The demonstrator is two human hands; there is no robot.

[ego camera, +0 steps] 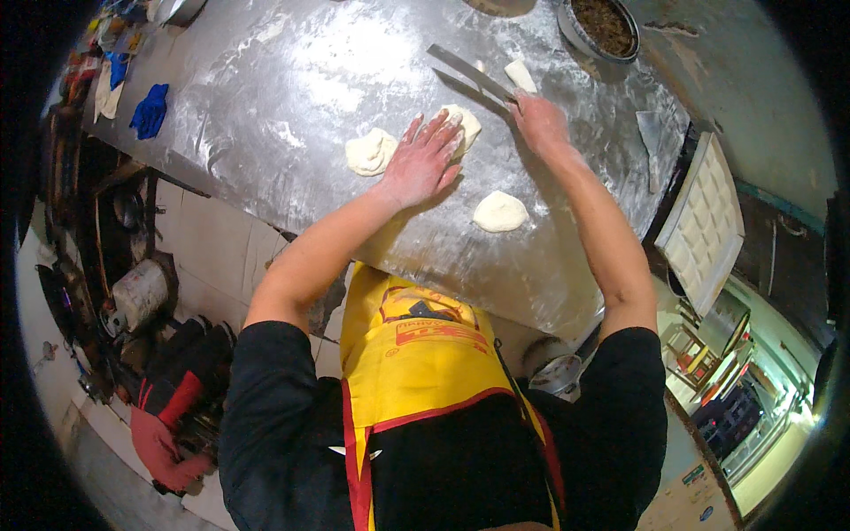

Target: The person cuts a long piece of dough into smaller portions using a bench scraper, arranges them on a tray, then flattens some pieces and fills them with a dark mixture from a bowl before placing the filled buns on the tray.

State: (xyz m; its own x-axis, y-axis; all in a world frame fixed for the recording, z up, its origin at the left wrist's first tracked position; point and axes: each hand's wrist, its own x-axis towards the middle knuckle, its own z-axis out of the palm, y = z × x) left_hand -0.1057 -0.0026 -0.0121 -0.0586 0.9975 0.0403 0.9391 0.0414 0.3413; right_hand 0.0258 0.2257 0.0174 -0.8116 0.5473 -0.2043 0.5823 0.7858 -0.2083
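On the floured metal table (265, 166), my left hand (425, 156) lies flat with fingers spread, pressing on a round piece of dough (470, 126). Just left of it sits another dough piece (366, 152) with a folded top. My right hand (541, 123) grips one end of a long flat metal blade (468, 71), held above the table and pointing to the upper left. Beside that hand lies a small dough strip (520, 75). A flattened dough round (500, 212) rests nearer my body, between my forearms.
A metal bowl of brown filling (601, 30) stands at the back right. A flat scraper (651, 146) lies by the right edge, near a tray of dough pieces (705, 222). A blue cloth or glove (151, 111) lies far left. A person in red (163, 438) is at lower left.
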